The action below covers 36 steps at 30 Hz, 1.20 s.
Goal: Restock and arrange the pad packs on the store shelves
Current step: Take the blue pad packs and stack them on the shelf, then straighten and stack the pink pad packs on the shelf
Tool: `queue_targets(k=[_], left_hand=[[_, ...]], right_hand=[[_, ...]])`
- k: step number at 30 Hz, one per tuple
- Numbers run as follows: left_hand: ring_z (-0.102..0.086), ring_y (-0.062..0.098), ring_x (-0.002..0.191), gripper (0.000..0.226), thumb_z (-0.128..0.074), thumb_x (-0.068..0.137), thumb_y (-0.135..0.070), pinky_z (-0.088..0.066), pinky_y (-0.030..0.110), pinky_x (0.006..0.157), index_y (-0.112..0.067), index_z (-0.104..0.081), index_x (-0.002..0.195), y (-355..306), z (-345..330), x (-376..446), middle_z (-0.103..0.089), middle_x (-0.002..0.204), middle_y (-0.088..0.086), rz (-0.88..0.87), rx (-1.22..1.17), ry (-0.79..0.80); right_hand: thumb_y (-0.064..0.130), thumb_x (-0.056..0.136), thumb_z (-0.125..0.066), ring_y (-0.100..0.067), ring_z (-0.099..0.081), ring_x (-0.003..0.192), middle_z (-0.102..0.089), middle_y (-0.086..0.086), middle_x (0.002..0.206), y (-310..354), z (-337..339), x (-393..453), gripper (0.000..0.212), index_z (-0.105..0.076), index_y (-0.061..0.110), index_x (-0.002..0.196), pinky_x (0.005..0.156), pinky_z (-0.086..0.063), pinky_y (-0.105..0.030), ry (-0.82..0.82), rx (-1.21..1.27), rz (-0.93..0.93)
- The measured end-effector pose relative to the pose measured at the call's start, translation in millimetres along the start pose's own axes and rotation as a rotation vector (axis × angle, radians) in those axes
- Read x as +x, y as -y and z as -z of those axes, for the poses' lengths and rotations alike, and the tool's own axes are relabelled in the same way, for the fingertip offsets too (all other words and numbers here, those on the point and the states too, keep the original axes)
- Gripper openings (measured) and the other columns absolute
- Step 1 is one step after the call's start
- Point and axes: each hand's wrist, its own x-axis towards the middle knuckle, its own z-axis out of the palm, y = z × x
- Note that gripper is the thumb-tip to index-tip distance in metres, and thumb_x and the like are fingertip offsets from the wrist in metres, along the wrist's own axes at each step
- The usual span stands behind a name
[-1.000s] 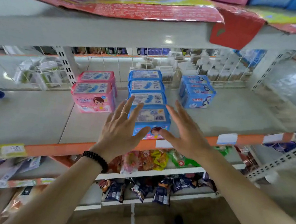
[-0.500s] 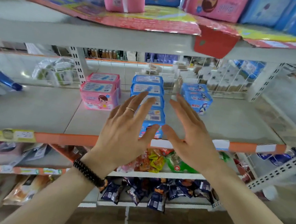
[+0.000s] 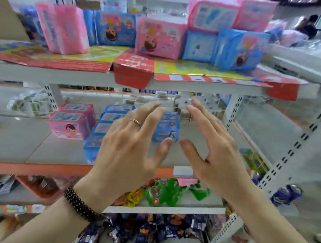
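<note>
My left hand (image 3: 127,147) and my right hand (image 3: 211,151) hover side by side in front of the middle shelf (image 3: 35,148), fingers spread and holding nothing. Behind them a row of blue pad packs (image 3: 102,127) runs front to back, partly hidden by my left hand. Two pink pad packs (image 3: 69,120) stand to its left, and a smaller blue pack stack (image 3: 166,129) shows between my hands. On the top shelf (image 3: 62,72) stand pink packs (image 3: 64,28), (image 3: 160,37) and blue packs (image 3: 115,29), (image 3: 239,48), with more pink ones (image 3: 213,14) stacked above.
Flattened red and yellow cardboard (image 3: 133,69) lines the top shelf and hangs over its edge. Snack packets (image 3: 168,192) fill the lower shelves. A white perforated upright (image 3: 298,142) stands at the right. Clear-wrapped items (image 3: 30,103) lie at the middle shelf's back left.
My view has tilted up, bringing the top shelf's packs into sight. Both hands have lifted off the front blue pack and risen, still spread and empty.
</note>
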Motion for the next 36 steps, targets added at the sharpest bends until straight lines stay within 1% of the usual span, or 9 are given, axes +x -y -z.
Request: queue_targets(k=[9, 17, 21, 24, 26, 28, 32, 34, 36], left_hand=[[-0.051, 0.024, 0.133, 0.055, -0.047, 0.096, -0.046, -0.047, 0.048, 0.1, -0.014, -0.05, 0.141, -20.3, 38.7, 49.3, -0.047, 0.149, 0.0, -0.05, 0.036, -0.124], [-0.05, 0.025, 0.131, 0.053, -0.048, 0.097, -0.046, -0.046, 0.049, 0.1, -0.014, -0.052, 0.138, 27.6, 63.8, 85.0, -0.047, 0.149, 0.001, -0.087, 0.093, -0.174], [-0.053, 0.025, 0.128, 0.052, -0.043, 0.096, -0.051, -0.048, 0.047, 0.096, -0.018, -0.055, 0.135, 61.2, 73.9, 91.0, -0.045, 0.15, -0.002, -0.07, 0.105, -0.17], [-0.054, 0.024, 0.128, 0.05, -0.046, 0.094, -0.052, -0.047, 0.044, 0.096, -0.02, -0.057, 0.13, 89.4, 84.7, 92.9, -0.047, 0.15, -0.003, -0.062, 0.147, -0.174], [-0.054, 0.023, 0.128, 0.049, -0.046, 0.092, -0.052, -0.047, 0.044, 0.095, -0.021, -0.056, 0.129, 112.4, 94.2, 94.3, -0.048, 0.149, -0.003, -0.032, 0.184, -0.176], [-0.054, 0.023, 0.126, 0.049, -0.046, 0.092, -0.052, -0.047, 0.044, 0.095, -0.022, -0.056, 0.129, 137.4, 104.3, 94.1, -0.049, 0.147, -0.003, 0.004, 0.201, -0.187], [-0.055, 0.025, 0.124, 0.048, -0.042, 0.09, -0.051, -0.049, 0.043, 0.094, -0.019, -0.058, 0.123, 182.2, 121.1, 91.4, -0.053, 0.142, -0.001, 0.101, 0.196, -0.232], [-0.057, 0.023, 0.12, 0.044, -0.042, 0.089, -0.051, -0.049, 0.041, 0.089, -0.019, -0.059, 0.113, 199.1, 126.5, 88.3, -0.053, 0.141, -0.002, 0.146, 0.178, -0.236], [-0.057, 0.02, 0.117, 0.034, -0.044, 0.087, -0.05, -0.048, 0.037, 0.084, -0.021, -0.056, 0.099, 213.9, 130.0, 82.0, -0.053, 0.14, -0.004, 0.173, 0.167, -0.237]], right_hand=[[0.03, 0.095, -0.056, -0.013, -0.034, 0.146, -0.04, 0.001, 0.156, 4.3, 32.5, 38.4, 0.058, -0.043, 0.011, 0.149, 0.113, -0.039, -0.047, -0.051, 0.054, 0.159], [0.034, 0.094, -0.054, -0.007, -0.045, 0.138, -0.052, 0.004, 0.146, 22.2, 22.7, 99.9, 0.058, -0.047, 0.012, 0.146, 0.113, -0.035, -0.021, -0.136, -0.032, 0.216], [0.036, 0.092, -0.055, -0.01, -0.053, 0.126, -0.053, 0.015, 0.132, 35.2, 10.7, 133.2, 0.058, -0.049, 0.013, 0.145, 0.106, -0.034, -0.012, -0.15, -0.09, 0.235], [0.039, 0.09, -0.054, -0.01, -0.052, 0.122, -0.05, 0.018, 0.125, 49.8, -4.3, 161.4, 0.06, -0.048, 0.016, 0.145, 0.101, -0.029, -0.004, -0.13, -0.136, 0.229], [0.043, 0.09, -0.053, -0.009, -0.052, 0.124, -0.052, 0.018, 0.127, 63.0, -16.6, 180.9, 0.062, -0.046, 0.02, 0.146, 0.099, -0.031, -0.006, -0.093, -0.135, 0.197], [0.044, 0.092, -0.054, -0.009, -0.052, 0.125, -0.055, 0.014, 0.136, 77.5, -31.7, 200.7, 0.061, -0.042, 0.026, 0.149, 0.098, -0.036, -0.015, -0.047, -0.134, 0.152], [0.044, 0.095, -0.057, -0.013, -0.048, 0.131, -0.048, 0.012, 0.149, 112.4, -69.0, 239.7, 0.064, -0.032, 0.034, 0.153, 0.098, -0.041, -0.03, 0.049, -0.179, 0.099], [0.05, 0.094, -0.056, -0.015, -0.05, 0.128, -0.048, 0.011, 0.148, 126.4, -93.6, 261.3, 0.065, -0.031, 0.034, 0.151, 0.095, -0.045, -0.036, 0.107, -0.22, 0.031], [0.064, 0.09, -0.053, -0.018, -0.055, 0.116, -0.055, 0.004, 0.138, 135.3, -120.0, 284.8, 0.067, -0.035, 0.031, 0.145, 0.086, -0.048, -0.038, 0.146, -0.263, -0.07]])
